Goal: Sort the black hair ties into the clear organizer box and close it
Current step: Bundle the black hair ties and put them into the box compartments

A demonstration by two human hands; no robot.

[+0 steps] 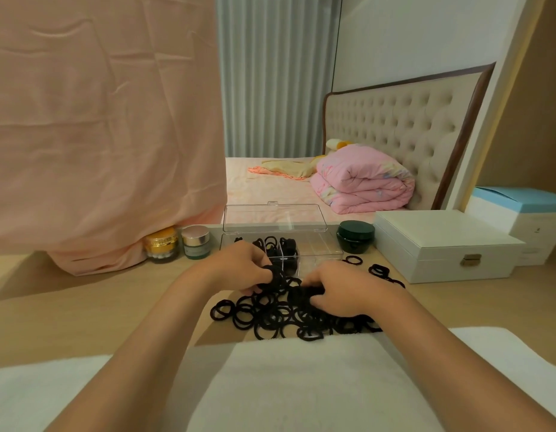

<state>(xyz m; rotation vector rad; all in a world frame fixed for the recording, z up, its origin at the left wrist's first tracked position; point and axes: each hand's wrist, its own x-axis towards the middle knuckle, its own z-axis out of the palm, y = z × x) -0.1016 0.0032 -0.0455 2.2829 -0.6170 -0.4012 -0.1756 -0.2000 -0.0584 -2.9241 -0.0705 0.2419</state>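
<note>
Black hair ties (283, 319) heap by the worktop's (83, 307) front edge — my left hand (239, 269) and right hand (342, 291) each clamp fingers on a bunch; clear organizer box (323, 249) open behind.

Warm, soft indoor light, rather dim, with no hard glare. The pink cloth (99, 135) throws a broad shadow on the table (114, 313) at my left, and my forearms cast faint ones. The wide lens bends the edges — the headboard (410, 126) leans. My left hand (239, 266) and right hand (342, 291) look slightly soft; the hair ties (270, 319) merge into black.
</note>
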